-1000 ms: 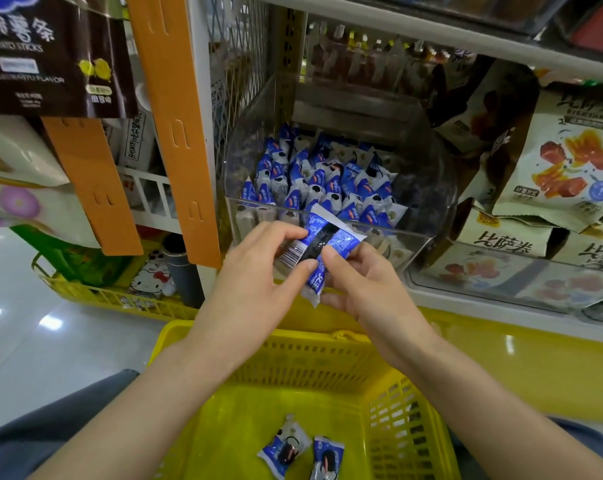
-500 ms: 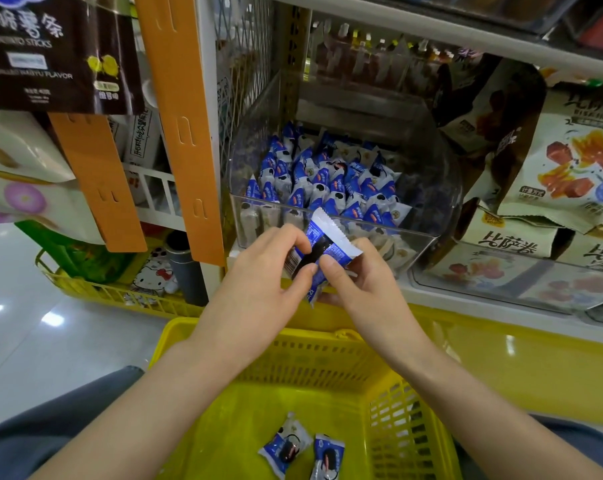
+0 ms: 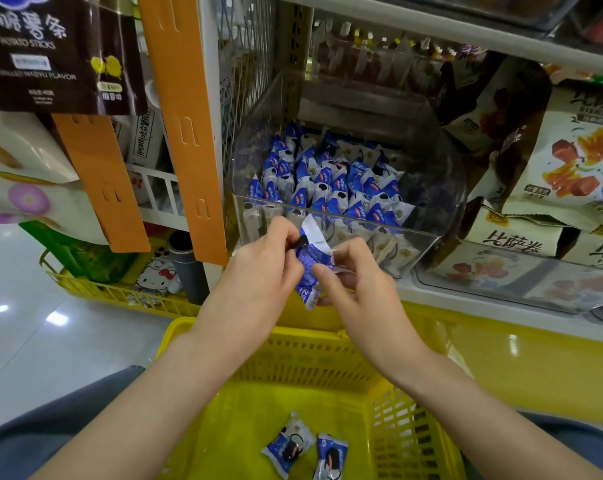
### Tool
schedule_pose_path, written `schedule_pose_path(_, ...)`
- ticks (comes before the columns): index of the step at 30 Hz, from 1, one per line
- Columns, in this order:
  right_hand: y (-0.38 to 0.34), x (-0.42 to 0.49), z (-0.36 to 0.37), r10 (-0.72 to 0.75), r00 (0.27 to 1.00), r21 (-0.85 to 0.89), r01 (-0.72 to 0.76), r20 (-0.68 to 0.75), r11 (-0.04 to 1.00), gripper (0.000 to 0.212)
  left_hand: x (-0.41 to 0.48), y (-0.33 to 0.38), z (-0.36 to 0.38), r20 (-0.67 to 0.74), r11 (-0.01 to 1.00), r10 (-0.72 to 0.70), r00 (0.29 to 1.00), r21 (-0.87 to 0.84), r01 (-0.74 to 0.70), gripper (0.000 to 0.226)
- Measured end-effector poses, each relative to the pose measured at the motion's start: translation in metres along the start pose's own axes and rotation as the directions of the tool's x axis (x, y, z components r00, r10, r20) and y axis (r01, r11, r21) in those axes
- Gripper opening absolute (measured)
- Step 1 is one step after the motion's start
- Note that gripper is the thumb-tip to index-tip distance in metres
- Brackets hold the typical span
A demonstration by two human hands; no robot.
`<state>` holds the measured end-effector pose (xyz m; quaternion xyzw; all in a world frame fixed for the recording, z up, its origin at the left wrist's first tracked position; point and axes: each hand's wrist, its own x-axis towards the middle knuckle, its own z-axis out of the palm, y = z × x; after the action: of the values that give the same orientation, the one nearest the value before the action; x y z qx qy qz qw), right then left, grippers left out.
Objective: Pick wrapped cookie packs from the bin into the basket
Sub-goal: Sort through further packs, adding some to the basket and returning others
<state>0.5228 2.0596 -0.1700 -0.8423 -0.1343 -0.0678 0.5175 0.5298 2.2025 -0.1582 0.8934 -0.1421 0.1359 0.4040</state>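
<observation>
A blue-and-white wrapped cookie pack (image 3: 308, 268) hangs between my two hands, just in front of the clear plastic bin (image 3: 431, 188). My left hand (image 3: 262, 271) pinches its upper left edge. My right hand (image 3: 355, 289) pinches its right side with thumb and fingers. The bin on the shelf holds several more blue-and-white packs (image 3: 331, 185). Below my hands stands the yellow basket (image 3: 293, 355), with two cookie packs (image 3: 307, 448) lying on its floor.
Orange hanging strips (image 3: 185, 133) and a wire panel stand left of the bin. Beige snack bags (image 3: 570, 168) fill the shelf to the right. A second yellow basket (image 3: 120, 292) sits on the floor at the left. The yellow shelf base (image 3: 518, 358) runs behind the basket.
The pack has turned from lying flat and slanted to hanging more upright, and both hands have closed in tighter around it. The view has shifted slightly.
</observation>
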Motion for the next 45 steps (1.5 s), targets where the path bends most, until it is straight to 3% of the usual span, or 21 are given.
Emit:
schedule_pose_path(5,0.004,0.007,0.002,0.065,0.996,0.059,-0.062,-0.054,0.996,0.012,0.002,-0.002,0.003,0.008,0.990,-0.097,0.995,-0.104,0.097,0.018)
schedule_pose_path(9,0.007,0.008,0.000,0.097,0.994,0.059,-0.095,-0.041,0.994,0.014,0.002,-0.005,0.007,0.095,0.982,-0.163,0.982,-0.084,0.171,0.040)
schedule_pose_path(13,0.004,0.010,-0.001,0.088,0.996,0.106,-0.086,-0.017,0.991,0.011,0.005,-0.003,0.003,0.113,0.964,-0.194,0.974,-0.164,0.211,0.036)
schedule_pose_path(15,0.000,0.012,-0.004,0.035,0.999,0.073,-0.037,0.022,0.997,0.016,0.006,0.002,0.001,0.134,0.899,-0.246,0.960,-0.338,0.278,0.027)
schedule_pose_path(17,-0.002,0.010,-0.005,-0.017,0.993,-0.009,0.018,0.117,1.000,0.034,0.008,0.008,-0.001,0.189,0.739,-0.335,0.923,-0.556,0.382,0.021)
schedule_pose_path(20,-0.004,0.006,-0.001,-0.025,0.969,-0.107,0.053,0.246,0.993,0.054,0.009,0.009,-0.005,0.283,0.579,-0.398,0.873,-0.660,0.478,0.025)
schedule_pose_path(23,-0.004,0.007,-0.002,-0.044,0.969,-0.094,0.069,0.242,0.993,0.054,0.006,0.008,-0.007,0.312,0.572,-0.344,0.885,-0.678,0.462,0.038)
schedule_pose_path(26,-0.006,0.007,-0.004,-0.108,0.977,-0.093,0.126,0.184,0.988,0.064,0.001,0.011,-0.009,0.344,0.638,-0.238,0.908,-0.650,0.413,0.058)
schedule_pose_path(29,-0.008,0.008,-0.003,-0.092,0.985,-0.062,0.101,0.145,0.993,0.076,0.002,0.012,-0.011,0.315,0.657,-0.244,0.917,-0.642,0.395,0.045)
schedule_pose_path(31,-0.012,0.013,-0.007,-0.040,0.994,0.000,0.040,0.101,0.999,0.070,0.006,0.012,-0.013,0.312,0.589,-0.301,0.901,-0.683,0.433,0.034)
schedule_pose_path(34,-0.021,0.020,-0.016,0.030,0.994,0.038,-0.034,0.103,0.999,0.039,0.010,0.012,-0.017,0.311,0.487,-0.348,0.885,-0.746,0.454,0.025)
schedule_pose_path(37,-0.027,0.021,-0.018,0.108,0.975,0.158,-0.141,0.196,0.977,0.011,0.012,0.012,-0.019,0.306,0.479,-0.347,0.886,-0.755,0.448,0.025)
schedule_pose_path(41,-0.030,0.019,-0.011,0.192,0.963,0.307,-0.243,0.187,0.920,0.009,0.014,0.012,-0.018,0.277,0.538,-0.362,0.890,-0.718,0.442,0.027)
schedule_pose_path(45,-0.031,0.024,-0.010,0.176,0.979,0.324,-0.202,0.107,0.924,0.010,0.019,0.010,-0.021,0.291,0.567,-0.334,0.896,-0.697,0.438,0.025)
